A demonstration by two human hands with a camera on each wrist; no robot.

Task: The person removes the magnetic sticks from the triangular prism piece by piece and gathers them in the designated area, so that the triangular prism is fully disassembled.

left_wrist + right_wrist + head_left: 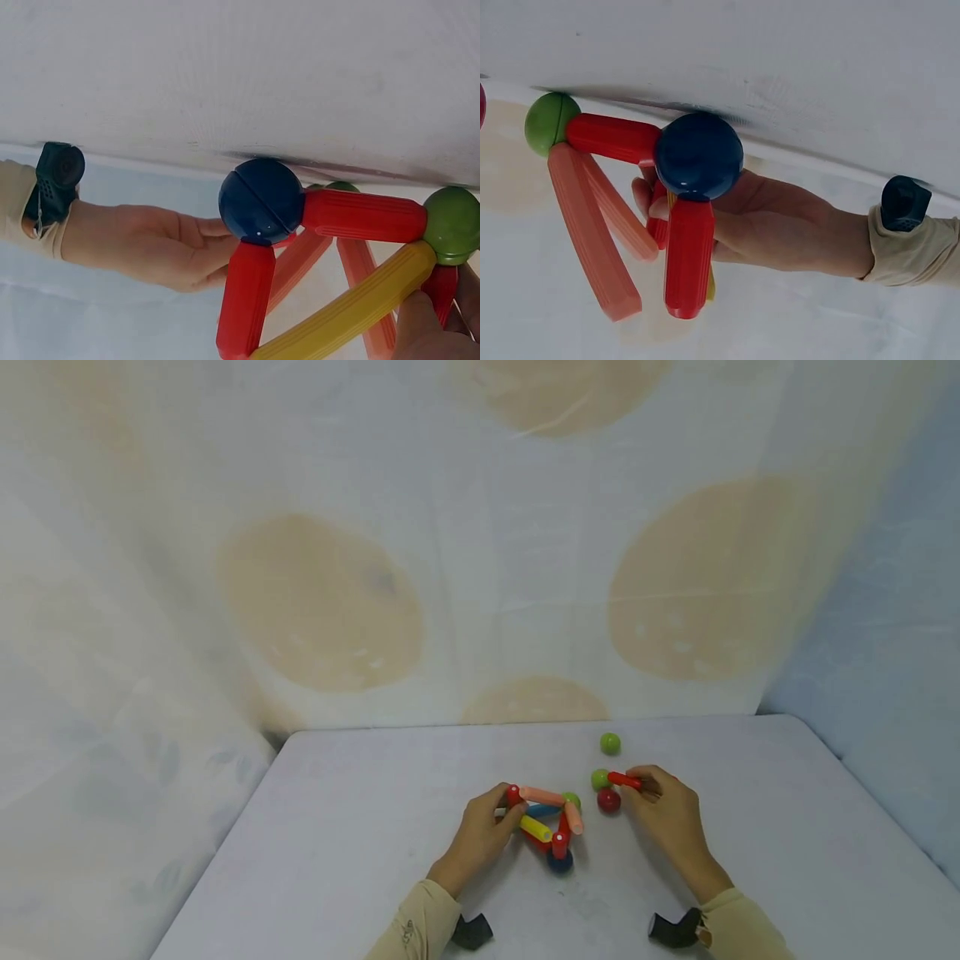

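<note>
A small frame of coloured sticks and balls (551,822) stands on the white table (360,827), with a dark blue ball (559,860) at its near corner. My left hand (508,814) grips its left side at a red ball (513,793). The left wrist view shows that blue ball (261,201), a yellow stick (352,311) and my left fingertips (424,330) close up. My right hand (643,785) pinches a short red stick (624,779) joined to a green ball (599,779), just above a loose red ball (608,800). In the right wrist view the frame (688,255) fills the front, my left hand (780,225) behind it.
Another green ball (610,743) lies loose farther back on the table. A pale cloth with large tan spots (322,602) hangs right behind the table and down its left side. A bluish wall (885,635) closes the right.
</note>
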